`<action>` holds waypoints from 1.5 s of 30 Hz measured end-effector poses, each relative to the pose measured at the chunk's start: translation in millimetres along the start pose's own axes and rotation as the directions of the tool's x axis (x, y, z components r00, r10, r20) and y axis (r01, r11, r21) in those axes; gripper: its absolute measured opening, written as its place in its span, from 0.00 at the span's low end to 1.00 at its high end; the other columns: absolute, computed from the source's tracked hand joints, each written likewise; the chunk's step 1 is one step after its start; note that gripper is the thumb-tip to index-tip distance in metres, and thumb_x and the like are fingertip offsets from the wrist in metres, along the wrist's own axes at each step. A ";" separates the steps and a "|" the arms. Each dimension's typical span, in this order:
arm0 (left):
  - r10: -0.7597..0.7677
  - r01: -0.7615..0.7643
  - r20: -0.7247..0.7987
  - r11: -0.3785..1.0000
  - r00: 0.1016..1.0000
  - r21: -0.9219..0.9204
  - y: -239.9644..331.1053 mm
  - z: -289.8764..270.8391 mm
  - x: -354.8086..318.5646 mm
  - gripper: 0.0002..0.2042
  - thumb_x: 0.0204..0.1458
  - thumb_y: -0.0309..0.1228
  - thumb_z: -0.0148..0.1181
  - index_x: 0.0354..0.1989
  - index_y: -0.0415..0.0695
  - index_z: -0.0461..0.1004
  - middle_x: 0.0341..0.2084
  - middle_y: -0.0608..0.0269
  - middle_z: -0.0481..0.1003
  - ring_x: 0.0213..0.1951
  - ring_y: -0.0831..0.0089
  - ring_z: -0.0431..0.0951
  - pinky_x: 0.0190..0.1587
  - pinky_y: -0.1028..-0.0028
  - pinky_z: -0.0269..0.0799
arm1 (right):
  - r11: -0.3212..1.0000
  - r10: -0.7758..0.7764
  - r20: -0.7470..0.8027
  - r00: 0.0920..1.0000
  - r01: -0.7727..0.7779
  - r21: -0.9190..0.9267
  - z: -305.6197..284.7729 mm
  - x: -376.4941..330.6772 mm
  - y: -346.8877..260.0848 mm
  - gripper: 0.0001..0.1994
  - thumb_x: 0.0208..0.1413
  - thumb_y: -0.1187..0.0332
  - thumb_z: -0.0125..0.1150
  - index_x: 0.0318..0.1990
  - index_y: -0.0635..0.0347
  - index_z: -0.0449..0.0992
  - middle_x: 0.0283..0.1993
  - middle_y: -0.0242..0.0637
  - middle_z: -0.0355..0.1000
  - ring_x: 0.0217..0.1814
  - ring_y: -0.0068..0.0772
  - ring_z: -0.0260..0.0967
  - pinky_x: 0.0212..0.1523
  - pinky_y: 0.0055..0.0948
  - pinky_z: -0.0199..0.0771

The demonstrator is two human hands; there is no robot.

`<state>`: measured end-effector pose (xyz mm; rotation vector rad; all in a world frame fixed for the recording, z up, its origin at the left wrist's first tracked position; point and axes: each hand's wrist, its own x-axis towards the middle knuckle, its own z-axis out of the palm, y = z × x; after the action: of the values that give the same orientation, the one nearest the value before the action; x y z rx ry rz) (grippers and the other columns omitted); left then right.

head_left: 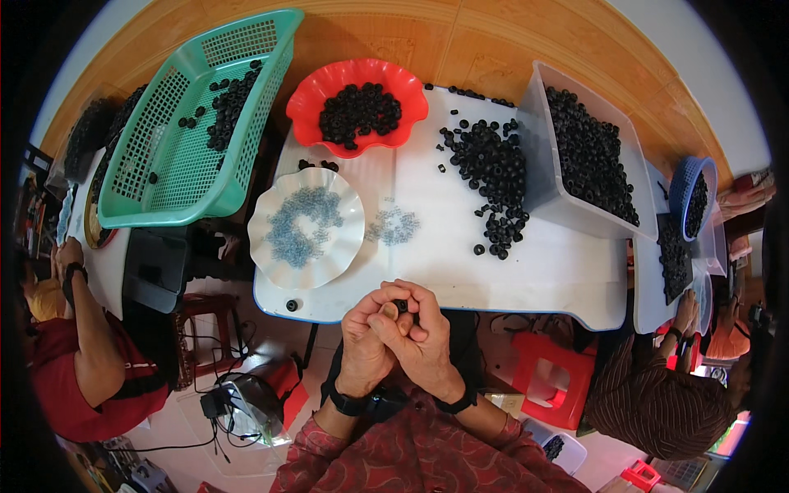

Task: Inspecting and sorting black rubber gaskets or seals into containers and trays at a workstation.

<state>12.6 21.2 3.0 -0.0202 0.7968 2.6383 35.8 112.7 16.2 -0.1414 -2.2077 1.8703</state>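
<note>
at the near edge of the white table (559, 279), my left hand (366, 338) and right hand (421, 337) are pressed together, fingers curled, and between their fingertips i pinch a small black ring (401, 306); which hand bears most of the grip i cannot tell. just beyond my hands on that table sits a white scalloped plate (306, 228) holding pale blue washers, with a smaller scatter of the same washers (394, 225) beside it on the bare top. farther back on the table stands a red scalloped bowl (358, 105) full of black rings, and to its right a loose heap of black rings (493, 168) spreads toward a clear plastic tub (585, 152) filled with more. off the table's far left corner rests a green mesh basket (201, 123) with some rings inside. one stray black ring (291, 305) lies near the table's front left corner.
</note>
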 end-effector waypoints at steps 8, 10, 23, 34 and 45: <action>-0.020 0.021 -0.018 0.999 1.000 0.035 -4.2 -5.4 2.1 0.13 0.59 0.30 0.56 0.47 0.32 0.70 0.35 0.56 0.72 0.28 0.74 0.74 0.37 0.74 0.79 | 0.998 0.061 -0.045 0.997 -0.060 0.027 2.6 -0.1 7.3 0.25 0.52 0.65 0.68 0.52 0.66 0.65 0.47 0.46 0.74 0.43 0.31 0.72 0.43 0.27 0.74; -0.032 0.033 -0.050 0.999 0.998 0.028 -3.9 -6.6 2.4 0.13 0.59 0.30 0.55 0.47 0.33 0.70 0.36 0.56 0.72 0.30 0.74 0.73 0.38 0.74 0.79 | 0.992 0.123 -0.023 0.992 -0.123 0.011 2.4 -0.5 10.0 0.25 0.52 0.64 0.68 0.53 0.66 0.65 0.46 0.46 0.73 0.44 0.32 0.72 0.44 0.27 0.73; -0.068 0.074 0.055 0.991 0.996 -0.107 1.7 -9.3 2.3 0.14 0.62 0.31 0.51 0.50 0.34 0.70 0.38 0.55 0.74 0.34 0.71 0.75 0.42 0.69 0.79 | 0.993 -0.089 -0.010 0.996 0.088 -0.077 -7.8 -3.7 -3.4 0.24 0.55 0.72 0.63 0.58 0.67 0.65 0.54 0.48 0.70 0.53 0.34 0.70 0.52 0.28 0.70; -0.072 0.076 0.049 0.992 0.996 -0.101 -1.0 -13.6 -0.5 0.16 0.61 0.31 0.53 0.54 0.35 0.69 0.42 0.52 0.75 0.39 0.68 0.77 0.46 0.69 0.77 | 0.989 -0.123 -0.045 0.991 0.119 -0.089 -11.7 -6.1 -7.4 0.23 0.52 0.76 0.64 0.57 0.68 0.67 0.51 0.48 0.69 0.50 0.39 0.70 0.49 0.30 0.72; -0.003 0.007 0.071 0.998 0.997 -0.059 0.3 -11.0 1.6 0.17 0.61 0.28 0.51 0.56 0.33 0.67 0.43 0.53 0.74 0.38 0.72 0.76 0.47 0.69 0.79 | 0.982 -0.159 -0.060 0.985 0.152 -0.108 -9.3 -7.1 -3.0 0.24 0.52 0.76 0.64 0.57 0.69 0.66 0.50 0.47 0.69 0.50 0.37 0.70 0.50 0.29 0.71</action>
<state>10.0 15.6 -6.3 0.0552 0.6943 2.6410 45.2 119.5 19.6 -0.0485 -2.2009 1.6466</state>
